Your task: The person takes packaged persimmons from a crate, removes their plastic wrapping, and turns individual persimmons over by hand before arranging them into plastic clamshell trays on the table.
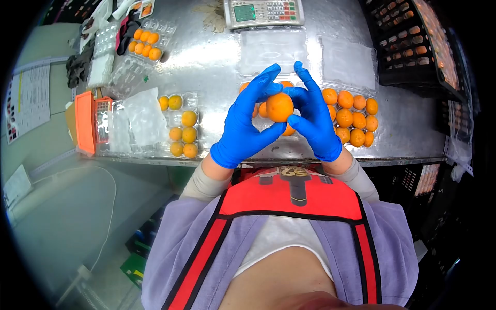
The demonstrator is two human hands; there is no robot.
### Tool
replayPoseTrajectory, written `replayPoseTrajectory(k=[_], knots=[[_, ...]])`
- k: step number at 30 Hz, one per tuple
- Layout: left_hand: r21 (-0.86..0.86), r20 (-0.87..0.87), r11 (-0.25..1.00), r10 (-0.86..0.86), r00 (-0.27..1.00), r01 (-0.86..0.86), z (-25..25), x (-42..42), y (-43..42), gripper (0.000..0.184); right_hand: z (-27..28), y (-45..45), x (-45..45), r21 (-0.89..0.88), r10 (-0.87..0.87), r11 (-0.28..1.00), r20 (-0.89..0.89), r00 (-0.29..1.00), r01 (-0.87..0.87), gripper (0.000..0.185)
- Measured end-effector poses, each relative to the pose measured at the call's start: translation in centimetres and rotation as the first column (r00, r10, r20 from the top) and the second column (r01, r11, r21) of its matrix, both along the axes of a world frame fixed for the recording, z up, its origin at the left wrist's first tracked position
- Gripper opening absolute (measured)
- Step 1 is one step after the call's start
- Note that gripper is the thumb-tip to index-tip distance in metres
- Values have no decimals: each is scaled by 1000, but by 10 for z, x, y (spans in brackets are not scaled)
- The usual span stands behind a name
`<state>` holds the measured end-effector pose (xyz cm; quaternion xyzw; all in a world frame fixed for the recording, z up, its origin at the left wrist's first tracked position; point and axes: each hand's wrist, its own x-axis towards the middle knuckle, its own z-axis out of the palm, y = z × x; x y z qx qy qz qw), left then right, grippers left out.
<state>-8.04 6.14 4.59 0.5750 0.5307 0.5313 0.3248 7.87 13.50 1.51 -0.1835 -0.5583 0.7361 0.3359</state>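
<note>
Both my hands wear blue gloves and come together over the front middle of the metal table. An orange [279, 107] sits between them, held up above other oranges. My left hand [249, 116] curls around its left side, with the thumb under it. From the right, my right hand [312, 116] touches the fruit with its thumb, and its index finger points up. Below and behind the hands are more oranges, partly hidden. Just to the right, a clear plastic tray holds several oranges [345, 118] in rows.
A digital scale [265, 13] stands at the back. To the left, a clear tray holds several yellower oranges [189, 118]; another group of oranges [144, 44] lies farther back. An orange plastic basket [86, 123] is at the left edge, and a black crate [413, 46] at the right.
</note>
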Motion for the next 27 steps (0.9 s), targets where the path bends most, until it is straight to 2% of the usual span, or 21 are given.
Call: replayPoseTrajectory(k=[1, 2, 3, 4, 5, 7, 11, 14, 17, 20, 22, 25, 27], knots=[[-4, -112, 1000, 21, 993, -22, 1, 0, 0, 81, 0, 0, 0, 0, 1, 1000, 0, 1000, -1, 80], [-4, -112, 1000, 22, 993, -22, 1, 0, 0, 81, -1, 0, 0, -103, 18, 994, -19, 1000, -20, 78], [25, -239, 999, 39, 970, -34, -1, -1, 0, 76, -1, 0, -1, -204, 33, 978, -39, 999, -41, 76], [54, -361, 998, 60, 931, -43, -2, -1, 0, 72, -3, 0, -1, -205, 34, 978, -39, 999, -42, 76], [54, -361, 998, 60, 931, -44, -2, -1, 0, 72, -5, 1, 0, -243, 40, 969, -50, 998, -51, 74], [87, -466, 994, 102, 879, -69, -2, 1, 1, 68, -12, 1, -1, -281, 45, 958, -63, 997, -61, 72], [104, -474, 990, 130, 871, -91, -9, 2, 7, 71, -23, 3, -2, -346, 34, 937, -46, 998, -48, 68], [41, -478, 996, 89, 874, -79, -9, 1, 8, 73, -26, 4, -4, -382, 56, 922, -24, 998, -61, 68], [-21, -398, 996, 75, 914, -91, -16, 0, 7, 76, -33, 3, -8, -396, 56, 916, -21, 998, -60, 68], [23, -382, 994, 110, 917, -110, -25, 0, 6, 77, -33, 4, -9, -398, 47, 915, -49, 998, -63, 69], [107, -338, 982, 183, 923, -155, -21, -1, 8, 79, -31, 7, -12, -494, 89, 853, -176, 980, -166, 71], [8, -246, 989, 144, 959, -146, -14, -5, 8, 79, -26, 9, -17, -525, 79, 825, -260, 962, -209, 72], [7, -260, 990, 138, 956, -141, -17, -9, 8, 80, -27, 10, -19, -520, 78, 830, -247, 966, -200, 71]])
